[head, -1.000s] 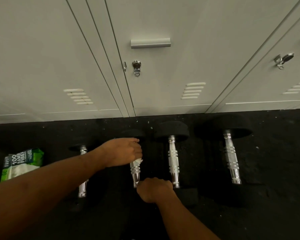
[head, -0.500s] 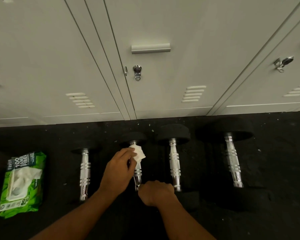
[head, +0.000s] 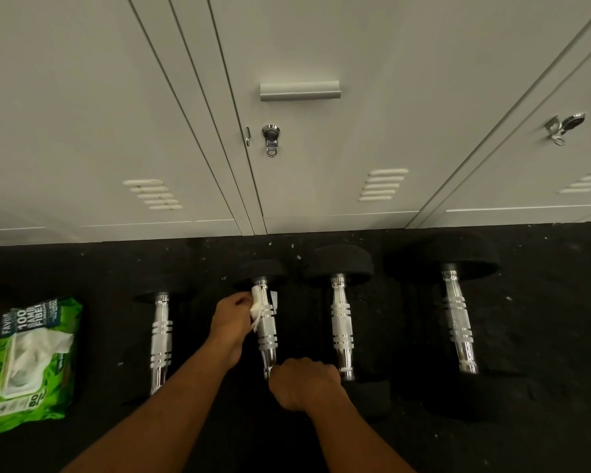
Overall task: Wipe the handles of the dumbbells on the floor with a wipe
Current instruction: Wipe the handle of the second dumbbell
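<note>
Several black dumbbells with chrome handles lie side by side on the dark floor. My left hand (head: 232, 317) presses a white wipe (head: 257, 306) against the upper left side of the second dumbbell's handle (head: 266, 331). My right hand (head: 304, 382) is closed over the near end of that same dumbbell, hiding its near head. To the left lies a smaller dumbbell (head: 160, 339). To the right lie a mid-sized dumbbell (head: 342, 322) and a larger dumbbell (head: 458, 319).
A green pack of wipes (head: 31, 363) lies on the floor at the far left, its flap open. Grey metal lockers (head: 321, 165) stand right behind the dumbbells. The black rubber floor (head: 560, 336) extends to the right.
My left hand has swung from over the handle to its left side, and the wipe now sits against the upper part of the handle. My right hand has stayed on the near end.
</note>
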Tool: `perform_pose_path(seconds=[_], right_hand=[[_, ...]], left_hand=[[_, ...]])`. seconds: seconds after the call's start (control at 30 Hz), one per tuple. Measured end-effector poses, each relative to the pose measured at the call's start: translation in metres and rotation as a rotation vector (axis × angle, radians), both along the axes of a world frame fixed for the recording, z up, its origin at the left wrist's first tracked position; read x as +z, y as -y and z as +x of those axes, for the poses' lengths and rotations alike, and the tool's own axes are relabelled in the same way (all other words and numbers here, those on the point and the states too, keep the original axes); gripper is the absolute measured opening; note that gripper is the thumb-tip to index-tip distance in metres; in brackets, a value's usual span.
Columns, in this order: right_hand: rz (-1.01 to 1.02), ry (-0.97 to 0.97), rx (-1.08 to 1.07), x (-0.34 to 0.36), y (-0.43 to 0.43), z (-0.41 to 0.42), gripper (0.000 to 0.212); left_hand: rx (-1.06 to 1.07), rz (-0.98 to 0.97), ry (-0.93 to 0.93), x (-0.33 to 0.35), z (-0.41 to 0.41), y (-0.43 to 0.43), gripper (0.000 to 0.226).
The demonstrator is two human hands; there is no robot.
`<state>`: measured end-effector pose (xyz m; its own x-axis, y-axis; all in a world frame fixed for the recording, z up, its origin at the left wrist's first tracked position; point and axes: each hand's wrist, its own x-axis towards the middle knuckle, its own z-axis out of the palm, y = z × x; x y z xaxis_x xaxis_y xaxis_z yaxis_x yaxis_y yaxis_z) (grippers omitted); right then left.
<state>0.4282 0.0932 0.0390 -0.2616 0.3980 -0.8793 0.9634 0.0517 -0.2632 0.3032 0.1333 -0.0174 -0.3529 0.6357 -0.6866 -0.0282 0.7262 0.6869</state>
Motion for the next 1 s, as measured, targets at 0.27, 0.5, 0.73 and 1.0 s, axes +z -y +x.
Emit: perform_pose_path(seconds=[0.27,0.5,0.73,1.0], right_hand=[[0.023,-0.014,0.017,0.003,0.000,0.002,0.044],[0.043,-0.013,0.075,-0.003,0.002,0.000,0.042],[0.044,0.002,0.061,-0.003,0.003,-0.001,0.042],[0.051,0.008,0.040,-0.003,0.004,-0.001,0.039]], left_hand=[[0.010,-0.024,0.300,-0.016,0.000,0.006,0.044],[0.025,0.009,0.362,-0.011,0.005,0.005,0.051],[-0.123,-0.041,0.373,-0.008,-0.001,0.038,0.046],[-0.251,-0.168,0.377,-0.014,-0.021,0.070,0.029]])
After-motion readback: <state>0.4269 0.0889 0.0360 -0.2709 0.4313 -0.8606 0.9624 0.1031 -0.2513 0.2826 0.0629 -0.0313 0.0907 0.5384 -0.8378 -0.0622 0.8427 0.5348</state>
